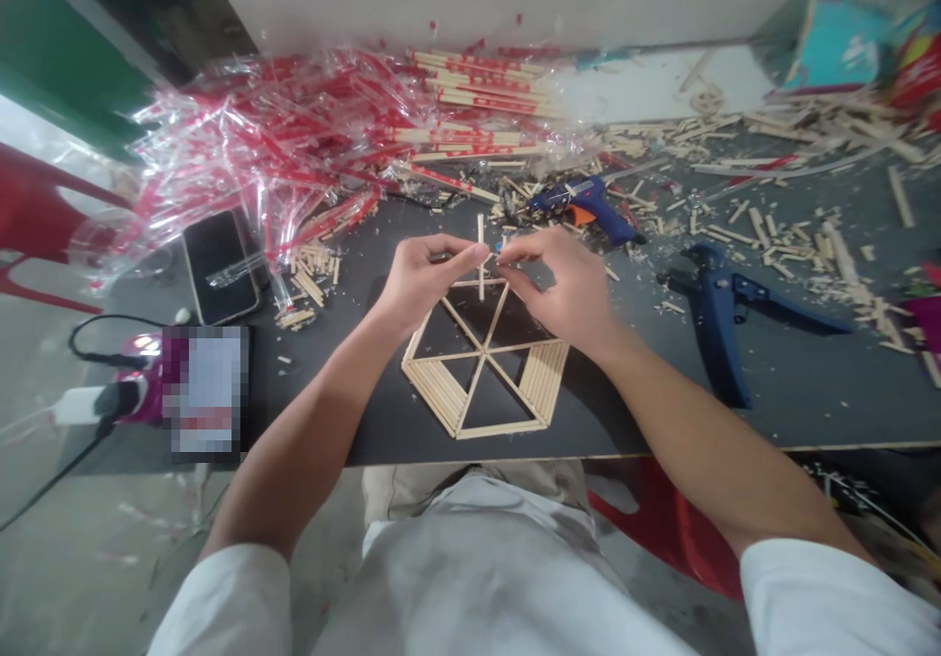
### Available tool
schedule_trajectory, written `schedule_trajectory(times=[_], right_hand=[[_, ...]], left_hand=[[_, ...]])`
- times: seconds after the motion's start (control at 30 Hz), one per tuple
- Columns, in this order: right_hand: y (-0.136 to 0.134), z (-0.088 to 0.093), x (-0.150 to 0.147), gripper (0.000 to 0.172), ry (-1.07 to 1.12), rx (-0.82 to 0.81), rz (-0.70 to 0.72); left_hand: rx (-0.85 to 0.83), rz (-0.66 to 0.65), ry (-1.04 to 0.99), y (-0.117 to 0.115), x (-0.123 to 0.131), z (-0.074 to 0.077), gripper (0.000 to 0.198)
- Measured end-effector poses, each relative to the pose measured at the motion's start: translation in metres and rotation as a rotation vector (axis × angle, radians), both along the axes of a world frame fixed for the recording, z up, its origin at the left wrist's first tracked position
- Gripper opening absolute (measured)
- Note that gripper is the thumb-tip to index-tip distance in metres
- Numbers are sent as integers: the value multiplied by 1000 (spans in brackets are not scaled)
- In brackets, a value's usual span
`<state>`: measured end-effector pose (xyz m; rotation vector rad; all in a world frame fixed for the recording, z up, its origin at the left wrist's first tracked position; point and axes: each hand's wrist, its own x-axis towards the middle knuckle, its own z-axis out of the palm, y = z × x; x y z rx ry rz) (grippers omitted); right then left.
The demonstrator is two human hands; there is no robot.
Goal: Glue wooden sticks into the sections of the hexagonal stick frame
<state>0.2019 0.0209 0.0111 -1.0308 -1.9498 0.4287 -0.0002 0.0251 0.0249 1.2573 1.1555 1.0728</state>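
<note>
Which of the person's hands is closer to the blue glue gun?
Right. The right hand is just on the person's side of the glue gun; the left hand, pinching a stick, is farther away to the left.

A dark table (pixel 809 391) was covered at its far left by heaped clear-and-red wrappers (pixel 294 136), with wrapped sticks (pixel 456 136) piled beside them. Wooden offcuts (pixel 761 227) were strewn across its right side. A hexagonal stick frame (pixel 544 381) was set near the front edge; a blue glue gun (pixel 607 213), a blue cutter (pixel 724 313) and, leftward, a phone (pixel 221 269) were also laid there.
</note>
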Motion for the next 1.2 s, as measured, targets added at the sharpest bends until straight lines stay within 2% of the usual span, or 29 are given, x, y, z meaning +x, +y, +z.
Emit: schedule_trajectory(times=[0.03,0.1,0.2,0.3,0.43,0.53,0.67,0.77,0.97,1.2], right_hand=[[0,2,1,6,-76,68,-1],[-2,6,2,14,-194,147,3],[-7,9,-1,10,-217,196,-10],[-11,9,-4,7,-164,212,-10],[-13,11,-5,9,-229,163,-38],[-13,14,-5,11,-298,145,-6],[-11,13,-6,19,-332,127,89],[-9,7,-7,20,-342,112,69],[-6,-9,-17,22,-379,183,27],[-8,-15,-28,25,-422,225,-10]], left_hand=[[-44,1,-23,0,0,0,52],[-113,-17,-51,0,-1,1,51],[-155,-71,-66,-1,0,2,49],[-137,-134,-54,-4,1,5,50],[-117,-172,7,-5,1,8,54],[-52,-114,63,1,-7,7,53],[55,54,147,16,-26,-2,46],[98,119,198,25,-37,-10,42],[188,138,256,23,-34,-13,40],[244,120,278,24,-31,-18,37]])
